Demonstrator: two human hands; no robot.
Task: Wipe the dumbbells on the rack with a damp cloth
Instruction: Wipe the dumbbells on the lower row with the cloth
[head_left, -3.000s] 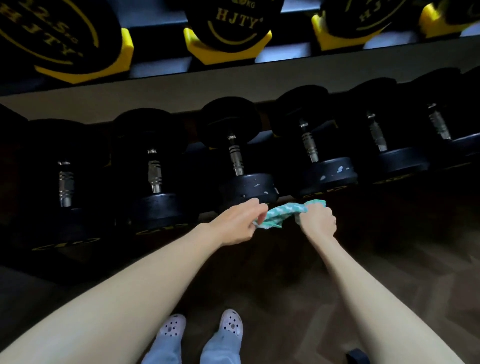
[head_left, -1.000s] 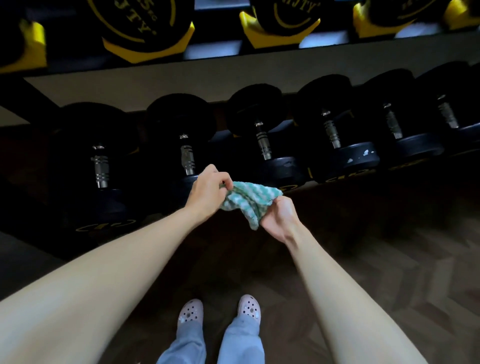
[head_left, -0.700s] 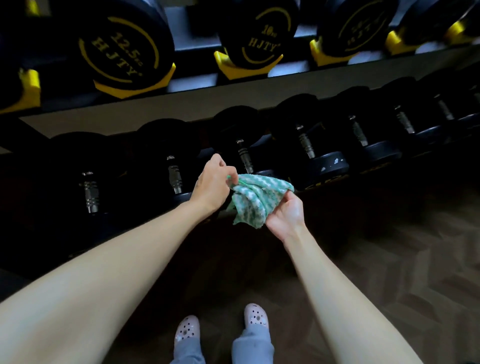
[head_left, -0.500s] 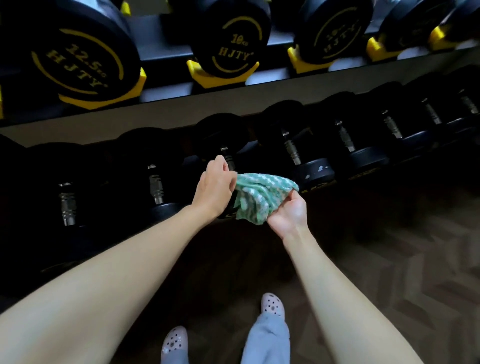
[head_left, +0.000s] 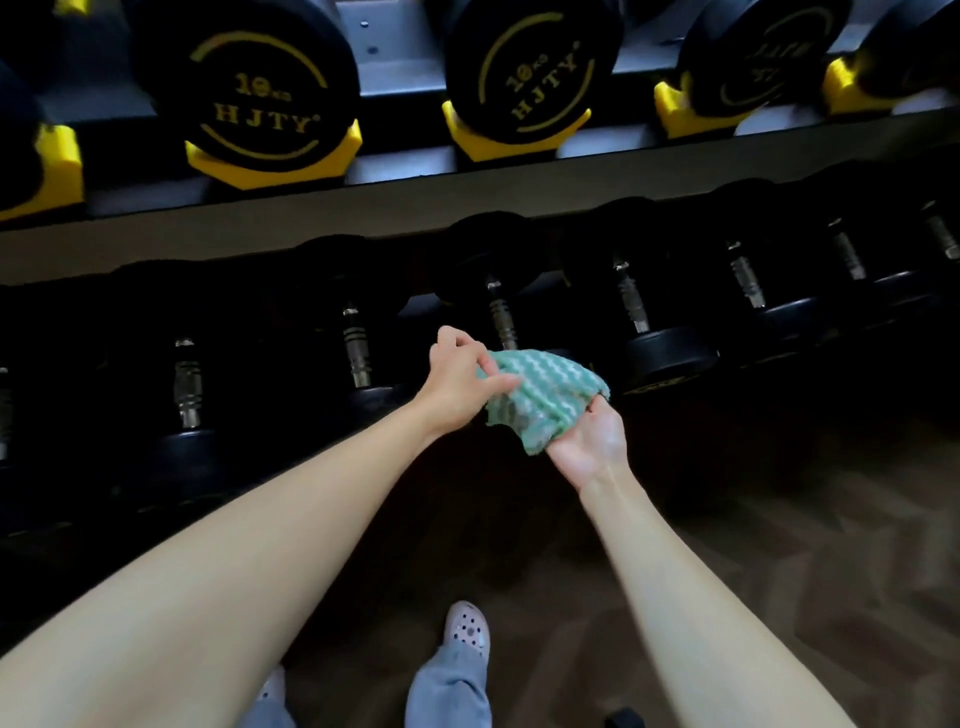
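**Head view: cloth being readied at the front edge of the rack's lower shelf**

I saw the left hand pinching the left edge of the green cloth between thumb and fingers. The right hand lay palm up beneath it. The cloth covered its fingers, so I could not tell whether they were closed on it. The cloth hung in the air just before the front edge of the rack's lower shelf. It was over the near end of a dumbbell about mid-row and seemed not to touch it. Other weights sat in yellow cradles on the upper shelf.

My reading was that the cloth was being shaped into a pad before wiping. To do this well, I would fold it flat over the right fingers so a broad damp face met the metal, then release the left pinch. I would wrap the grooved handle and twist along it, then sweep each round end. A trailing corner could snag on the shelf's edge.
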